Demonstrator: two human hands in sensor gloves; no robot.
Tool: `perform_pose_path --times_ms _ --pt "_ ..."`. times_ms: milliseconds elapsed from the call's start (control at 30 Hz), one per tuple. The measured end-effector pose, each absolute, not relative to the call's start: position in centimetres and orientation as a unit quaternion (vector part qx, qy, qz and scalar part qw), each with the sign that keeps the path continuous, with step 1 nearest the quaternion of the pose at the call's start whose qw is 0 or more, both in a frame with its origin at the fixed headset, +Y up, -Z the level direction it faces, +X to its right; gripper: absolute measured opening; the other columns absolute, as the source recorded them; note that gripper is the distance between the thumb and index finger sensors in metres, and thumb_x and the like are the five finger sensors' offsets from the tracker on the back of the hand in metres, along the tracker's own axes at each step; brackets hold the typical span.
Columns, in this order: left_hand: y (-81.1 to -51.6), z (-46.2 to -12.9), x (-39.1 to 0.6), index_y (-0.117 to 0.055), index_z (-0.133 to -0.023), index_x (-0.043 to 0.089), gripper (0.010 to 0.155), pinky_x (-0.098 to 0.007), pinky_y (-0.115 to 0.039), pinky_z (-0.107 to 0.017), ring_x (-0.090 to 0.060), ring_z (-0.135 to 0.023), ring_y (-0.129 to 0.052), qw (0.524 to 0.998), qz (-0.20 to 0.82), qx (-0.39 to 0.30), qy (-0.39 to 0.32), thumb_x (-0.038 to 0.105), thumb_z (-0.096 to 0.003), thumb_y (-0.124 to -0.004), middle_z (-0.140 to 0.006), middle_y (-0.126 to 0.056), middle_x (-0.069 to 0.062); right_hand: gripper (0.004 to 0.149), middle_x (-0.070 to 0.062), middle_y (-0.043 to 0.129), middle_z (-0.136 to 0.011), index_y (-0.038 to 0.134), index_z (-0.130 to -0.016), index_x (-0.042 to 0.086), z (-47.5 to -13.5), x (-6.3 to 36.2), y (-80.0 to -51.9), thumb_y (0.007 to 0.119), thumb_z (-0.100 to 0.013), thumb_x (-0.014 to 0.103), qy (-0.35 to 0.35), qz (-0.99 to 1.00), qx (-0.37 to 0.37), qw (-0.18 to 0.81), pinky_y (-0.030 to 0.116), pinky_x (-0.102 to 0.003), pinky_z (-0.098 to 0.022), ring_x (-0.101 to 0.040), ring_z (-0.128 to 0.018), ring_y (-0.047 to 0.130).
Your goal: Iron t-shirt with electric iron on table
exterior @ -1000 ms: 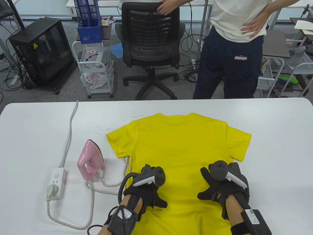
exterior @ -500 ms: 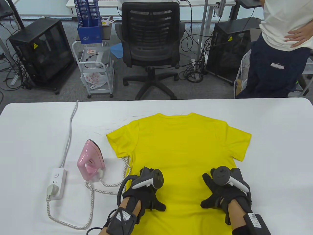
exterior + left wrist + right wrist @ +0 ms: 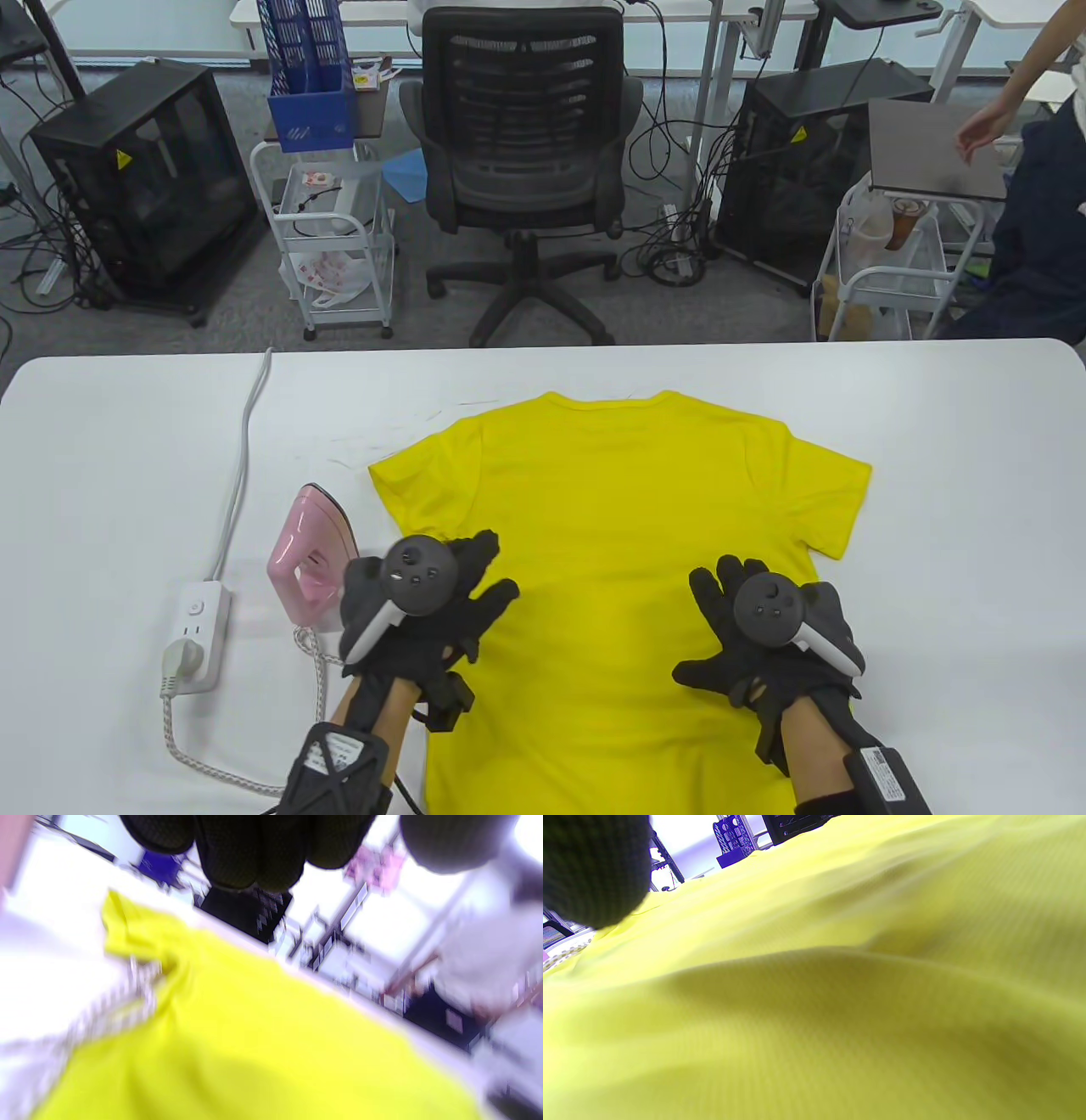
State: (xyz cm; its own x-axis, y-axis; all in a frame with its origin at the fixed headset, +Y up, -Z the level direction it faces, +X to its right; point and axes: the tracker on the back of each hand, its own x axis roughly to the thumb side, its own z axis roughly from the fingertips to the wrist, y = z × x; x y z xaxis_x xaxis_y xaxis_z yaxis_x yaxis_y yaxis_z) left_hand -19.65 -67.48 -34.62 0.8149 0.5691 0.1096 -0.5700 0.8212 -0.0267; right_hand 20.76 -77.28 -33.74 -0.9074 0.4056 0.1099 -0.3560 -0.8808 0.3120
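Observation:
A yellow t-shirt (image 3: 619,526) lies flat on the white table (image 3: 959,509), collar away from me. It fills the right wrist view (image 3: 840,1005) and shows blurred in the left wrist view (image 3: 237,1035). A pink iron (image 3: 310,552) stands on its heel left of the shirt. My left hand (image 3: 433,594) is open and raised over the shirt's left edge, next to the iron, holding nothing. My right hand (image 3: 755,637) lies open, palm down, on the shirt's lower right.
A white power strip (image 3: 197,632) lies left of the iron, with a braided cord (image 3: 318,679) looping to the iron and under the shirt's edge. Beyond the table stand an office chair (image 3: 522,161), carts and computer cases. A person (image 3: 1044,212) is at the far right.
My left hand has lifted off the shirt, opened and swung left toward the iron. My right hand has stayed on the shirt. The person behind has walked off to the right.

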Motion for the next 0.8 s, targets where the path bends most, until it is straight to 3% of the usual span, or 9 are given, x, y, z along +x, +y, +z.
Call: perform_pose_path --times_ms 133,267,400,533,600,733,800 --pt "-64.6 -33.6 -25.9 -0.070 -0.096 0.029 0.065 -0.054 -0.062 -0.069 -0.030 -0.085 -0.079 0.930 0.346 0.106 0.058 0.058 -0.0389 -0.078 -0.094 -0.077 -0.001 0.095 -0.007 0.012 -0.112 0.023 -0.102 0.039 -33.7 21.0 -78.1 0.082 -0.035 0.069 0.155 0.960 0.077 0.220 0.020 -0.067 -0.068 -0.036 -0.100 0.006" --pt "-64.7 -33.0 -30.9 -0.056 -0.102 0.031 0.072 -0.054 -0.054 -0.073 -0.029 -0.094 -0.064 0.918 0.339 0.127 0.161 0.059 -0.0391 -0.077 -0.103 -0.059 0.000 0.095 -0.007 0.013 -0.112 0.022 -0.102 0.039 -33.7 21.3 -78.4 0.081 -0.035 0.069 0.159 0.959 0.071 0.224 0.020 -0.067 -0.068 -0.036 -0.100 0.006" --pt "-67.1 -32.9 -34.3 -0.036 -0.107 0.033 0.089 -0.061 -0.041 -0.078 -0.032 -0.107 -0.043 0.903 0.361 0.073 0.220 0.064 -0.0361 -0.080 -0.113 -0.038 -0.001 0.095 -0.007 0.013 -0.112 0.022 -0.102 0.039 -33.6 21.6 -78.3 0.081 -0.035 0.069 0.155 0.957 0.070 0.235 0.020 -0.067 -0.068 -0.036 -0.101 0.006" --pt "-70.2 -33.2 -35.5 -0.033 -0.107 0.029 0.096 -0.063 -0.047 -0.076 -0.035 -0.108 -0.048 0.892 0.390 0.029 0.227 0.066 -0.0333 -0.084 -0.113 -0.042 -0.003 0.095 -0.007 0.013 -0.112 0.021 -0.102 0.039 -33.7 21.7 -78.3 0.082 -0.035 0.069 0.153 0.957 0.069 0.238 0.021 -0.067 -0.068 -0.036 -0.101 0.007" --pt "-71.3 -33.3 -35.7 -0.041 -0.105 0.029 0.092 -0.062 -0.050 -0.076 -0.034 -0.107 -0.055 0.891 0.388 0.020 0.237 0.065 -0.0328 -0.085 -0.110 -0.049 -0.001 0.095 -0.007 0.013 -0.112 0.022 -0.102 0.039 -33.6 21.7 -78.2 0.081 -0.035 0.070 0.153 0.956 0.069 0.239 0.021 -0.067 -0.068 -0.036 -0.101 0.007" --pt "-73.5 -33.6 -35.9 -0.066 -0.091 0.033 0.066 -0.061 -0.058 -0.073 -0.029 -0.096 -0.077 0.878 0.407 0.015 0.250 0.059 -0.0348 -0.087 -0.099 -0.072 0.004 0.095 -0.007 0.014 -0.112 0.022 -0.102 0.038 -33.6 21.7 -78.1 0.082 -0.035 0.069 0.154 0.956 0.069 0.240 0.021 -0.067 -0.068 -0.036 -0.101 0.007" --pt "-73.8 -33.8 -36.2 -0.069 -0.087 0.034 0.061 -0.060 -0.059 -0.073 -0.026 -0.091 -0.081 0.867 0.438 0.019 0.235 0.058 -0.0348 -0.088 -0.094 -0.075 0.005 0.095 -0.007 0.014 -0.112 0.022 -0.102 0.038 -33.5 21.7 -78.2 0.081 -0.035 0.069 0.159 0.955 0.069 0.241 0.021 -0.067 -0.068 -0.036 -0.101 0.007"
